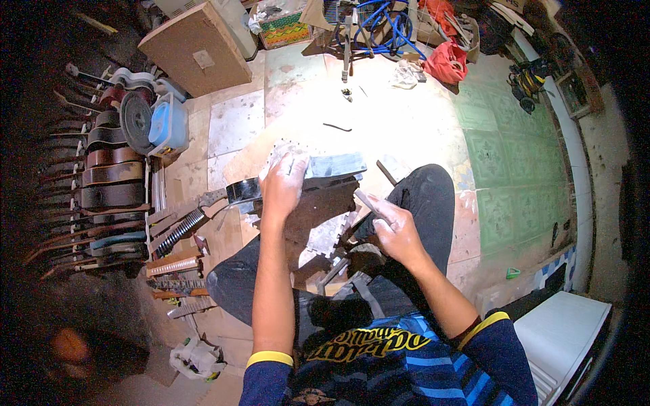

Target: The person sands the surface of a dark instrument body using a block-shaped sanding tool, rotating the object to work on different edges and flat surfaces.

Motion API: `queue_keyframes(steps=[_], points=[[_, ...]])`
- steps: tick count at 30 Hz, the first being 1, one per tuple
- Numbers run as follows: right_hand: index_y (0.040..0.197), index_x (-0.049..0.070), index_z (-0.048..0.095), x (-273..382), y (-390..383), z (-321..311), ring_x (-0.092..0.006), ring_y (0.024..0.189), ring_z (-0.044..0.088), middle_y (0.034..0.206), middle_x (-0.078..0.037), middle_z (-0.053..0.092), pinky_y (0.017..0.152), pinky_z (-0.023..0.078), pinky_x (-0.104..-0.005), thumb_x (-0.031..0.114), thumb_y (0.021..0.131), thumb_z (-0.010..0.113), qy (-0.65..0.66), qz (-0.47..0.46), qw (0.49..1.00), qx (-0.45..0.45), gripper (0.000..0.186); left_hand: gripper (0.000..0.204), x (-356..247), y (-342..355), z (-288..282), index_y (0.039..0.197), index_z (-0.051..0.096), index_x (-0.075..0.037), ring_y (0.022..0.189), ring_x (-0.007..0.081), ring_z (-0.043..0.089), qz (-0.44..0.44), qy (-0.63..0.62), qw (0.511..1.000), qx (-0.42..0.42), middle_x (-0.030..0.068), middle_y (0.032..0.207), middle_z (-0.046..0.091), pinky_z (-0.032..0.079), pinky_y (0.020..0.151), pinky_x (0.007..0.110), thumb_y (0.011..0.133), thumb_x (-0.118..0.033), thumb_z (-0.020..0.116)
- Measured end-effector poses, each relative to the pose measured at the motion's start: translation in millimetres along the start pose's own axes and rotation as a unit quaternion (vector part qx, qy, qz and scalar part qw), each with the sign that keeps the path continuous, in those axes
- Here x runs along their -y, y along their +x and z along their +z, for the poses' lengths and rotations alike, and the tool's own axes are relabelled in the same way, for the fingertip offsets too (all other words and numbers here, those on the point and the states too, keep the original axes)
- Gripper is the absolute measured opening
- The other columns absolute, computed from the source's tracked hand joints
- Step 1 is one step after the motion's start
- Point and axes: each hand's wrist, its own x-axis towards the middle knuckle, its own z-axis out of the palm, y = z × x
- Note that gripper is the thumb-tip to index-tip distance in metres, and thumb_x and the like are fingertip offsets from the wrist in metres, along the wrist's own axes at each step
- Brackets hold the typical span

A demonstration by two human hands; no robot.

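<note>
The workpiece (321, 206), dark-faced with a pale upper strip (338, 165), is positioned above the seated person's lap, its long axis running across the body from left to right. The left hand (283, 186) is the nearer: it lies on the upper left part, fingers bent over a pale, dusty surface; whether they close underneath cannot be determined. The right hand (394, 227) is closed around a slim bar (369, 200), thumb along it, with the free end directed up and left toward the workpiece's right end. From this grip the workpiece lies leftward and slightly ahead; contact between bar and edge cannot be confirmed. Beyond the right knee's inner side lies a dark rod (386, 172); farther ahead, a bent black piece (337, 126) on the floor. Outlying: stacked guitars (114, 177) and a blue tub (161, 124) at left, a red bag (447, 63) ahead right.
</note>
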Motion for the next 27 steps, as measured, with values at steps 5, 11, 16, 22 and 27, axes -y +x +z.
queue_keyframes(steps=[5,11,16,22,27], points=[[0.141,-0.002,0.059,-12,-6,5,-0.0245,0.131,0.060,0.136,-0.021,0.066,0.115,0.039,-0.0342,-0.007,0.080,0.048,0.023,0.003,1.000,-0.007,0.062,0.047,-14,6,-4,0.110,0.073,-0.003,0.113,0.0387,0.065,-0.078,-0.029,0.996,0.026,0.0211,0.114,0.072,0.043,0.100,0.048,0.098,-0.046,0.058],[0.142,-0.002,0.058,-16,-11,5,-0.0220,0.131,0.059,0.138,-0.019,0.065,0.115,0.039,-0.0328,-0.007,0.080,0.047,0.035,0.032,0.999,-0.007,0.063,0.050,-18,7,-5,0.115,0.072,-0.004,0.114,0.0382,0.065,-0.054,-0.005,0.997,0.047,0.0206,0.118,0.072,0.044,0.100,0.046,0.097,-0.049,0.059],[0.144,-0.002,0.056,-12,-10,10,-0.0204,0.132,0.059,0.140,-0.018,0.064,0.114,0.039,-0.0316,-0.007,0.085,0.050,0.070,0.044,0.996,-0.032,0.060,0.070,5,6,-2,0.125,0.067,0.000,0.120,0.0403,0.063,-0.036,-0.023,0.998,0.049,0.0245,0.119,0.071,0.045,0.104,0.044,0.085,-0.057,0.072],[0.144,0.003,0.057,-12,15,12,-0.0317,0.139,0.054,0.147,-0.022,0.057,0.117,0.040,-0.0365,-0.008,0.086,0.050,-0.025,-0.018,0.992,-0.124,0.059,0.089,-15,0,-20,0.132,0.063,0.001,0.113,0.0376,0.068,-0.006,0.093,0.987,0.131,0.0260,0.124,0.069,0.053,0.100,0.042,0.062,-0.044,0.095],[0.152,0.012,0.048,3,48,67,-0.0359,0.127,0.061,0.153,-0.017,0.050,0.105,0.051,-0.0406,-0.008,0.083,0.049,-0.085,-0.087,0.988,-0.096,0.072,0.086,-27,-4,-12,0.122,0.066,0.007,0.095,0.0393,0.073,0.007,0.122,0.989,0.085,0.0251,0.100,0.074,0.057,0.086,0.045,0.058,-0.042,0.096]])
